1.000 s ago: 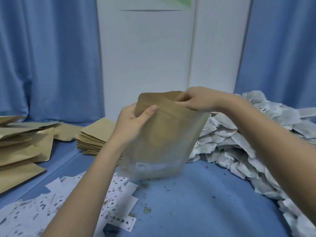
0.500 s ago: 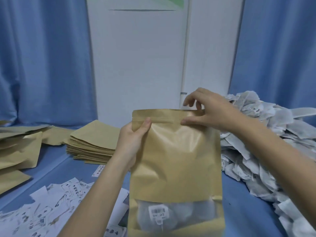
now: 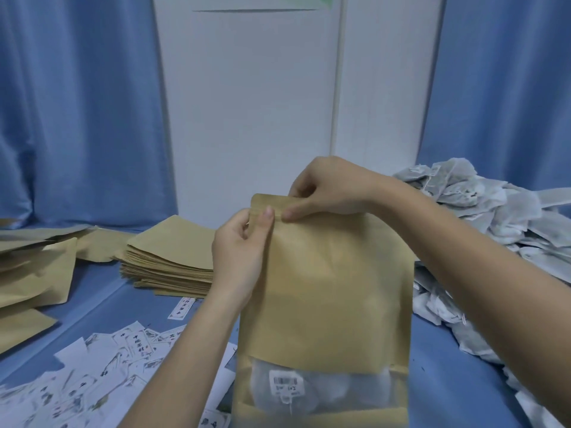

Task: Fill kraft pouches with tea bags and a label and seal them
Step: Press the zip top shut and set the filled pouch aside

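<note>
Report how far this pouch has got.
Done: tea bags show through the pouch window. In hand: left hand and right hand pinch its top edge near the left corner. Left: pressing the rest shut; the empty stack awaits.

Blue curtains [image 3: 77,112] flank a white panelled wall [image 3: 247,103] behind the blue table [image 3: 448,381].

Pouch [image 3: 327,291] bottom below the frame edge, its window's tea bags [image 3: 321,393] blurred, barcode label [image 3: 285,385] print unreadable.
</note>
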The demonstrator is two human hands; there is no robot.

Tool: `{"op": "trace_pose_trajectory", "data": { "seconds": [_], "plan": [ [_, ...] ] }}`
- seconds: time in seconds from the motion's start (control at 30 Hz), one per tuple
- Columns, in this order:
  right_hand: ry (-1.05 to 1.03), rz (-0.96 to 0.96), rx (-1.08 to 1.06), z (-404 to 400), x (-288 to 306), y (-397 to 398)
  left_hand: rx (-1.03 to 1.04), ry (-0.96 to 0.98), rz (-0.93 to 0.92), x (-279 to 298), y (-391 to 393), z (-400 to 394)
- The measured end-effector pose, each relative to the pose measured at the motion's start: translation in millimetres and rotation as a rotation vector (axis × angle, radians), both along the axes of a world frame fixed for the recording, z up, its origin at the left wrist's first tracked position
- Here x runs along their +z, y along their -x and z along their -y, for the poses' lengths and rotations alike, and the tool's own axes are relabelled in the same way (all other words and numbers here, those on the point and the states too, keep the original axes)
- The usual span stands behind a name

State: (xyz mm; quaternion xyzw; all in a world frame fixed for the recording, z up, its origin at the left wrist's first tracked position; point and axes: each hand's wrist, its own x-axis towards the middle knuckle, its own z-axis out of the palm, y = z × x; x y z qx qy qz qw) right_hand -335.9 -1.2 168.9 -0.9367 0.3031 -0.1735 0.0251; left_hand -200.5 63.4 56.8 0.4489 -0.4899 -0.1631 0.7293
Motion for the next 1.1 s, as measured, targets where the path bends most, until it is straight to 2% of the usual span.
{"op": "trace_pose_trajectory", "data": {
  "seconds": [0.1, 0.17, 0.33, 0.47, 0.57, 0.63, 0.73, 0.8, 0.9, 1.1],
  "plan": [
    [0.111, -0.065, 0.011, -4.2, -0.6, -11.0, 0.219, 0.036, 0.149, 0.7, -1.8, -1.6],
    [0.184, -0.127, 0.02, -8.2, -5.1, -15.6, 0.328, 0.067, 0.182, 0.9, -3.1, -2.1],
    [0.2, -0.159, 0.009, -15.7, 0.8, -18.0, 0.436, 0.078, 0.23, 0.6, 1.4, -3.2],
    [0.277, -0.135, 0.021, -17.9, -4.4, -23.6, 0.441, 0.083, 0.246, -0.1, -0.3, -3.9],
    [0.201, -0.103, 0.041, -13.0, -1.1, -11.3, 0.432, 0.066, 0.226, -1.9, -8.8, -4.0],
    [0.185, -0.105, 0.034, -9.0, -1.5, -4.0, 0.395, 0.068, 0.223, -3.2, -11.0, -4.3],
    [0.273, -0.094, 0.027, -6.2, -8.5, -4.5, 0.302, 0.092, 0.166, -5.0, -10.9, -2.1],
    [0.233, -0.063, 0.038, -5.2, -6.9, 0.3, 0.25, 0.115, 0.138, -5.5, -13.2, -1.9],
    [0.133, -0.078, 0.006, -1.1, 0.3, 13.3, 0.264, 0.146, 0.158, -5.9, -17.9, -4.6],
    [0.178, -0.084, 0.049, 5.2, -3.1, 19.3, 0.29, 0.163, 0.14, -7.8, -21.1, -3.5]
  ]
}}
